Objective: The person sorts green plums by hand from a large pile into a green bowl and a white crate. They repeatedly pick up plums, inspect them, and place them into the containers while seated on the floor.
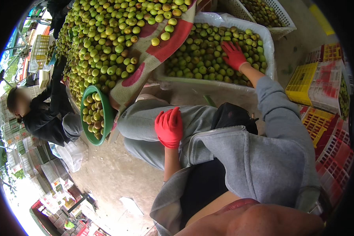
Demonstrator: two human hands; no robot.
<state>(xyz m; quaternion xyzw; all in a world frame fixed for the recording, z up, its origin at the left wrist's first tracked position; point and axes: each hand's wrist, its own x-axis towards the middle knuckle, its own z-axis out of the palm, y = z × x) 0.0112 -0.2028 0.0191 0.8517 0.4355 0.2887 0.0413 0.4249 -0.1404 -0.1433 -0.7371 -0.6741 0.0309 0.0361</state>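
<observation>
My right hand point(234, 56), in a red glove, lies palm down with fingers spread on small round green-and-reddish fruits point(205, 69). They fill a crate lined with a pale plastic sheet point(267, 44). In a matching red glove, my left hand point(168, 127) rests on my grey trouser leg point(144, 118). Its fingers are folded in, and nothing shows in it. Ahead of my knees, more of the fruits point(106, 44) are heaped on a patterned cloth point(168, 47). A green plastic basin point(109, 118) of browner fruits stands by the heap's near edge.
A person in dark clothing point(44, 121) sits beyond the basin. Another white crate of fruits point(277, 14) stands behind the lined one. Yellow crates point(302, 84) and red-and-white crates are stacked at the right. Many stacked crates point(32, 160) line the far left.
</observation>
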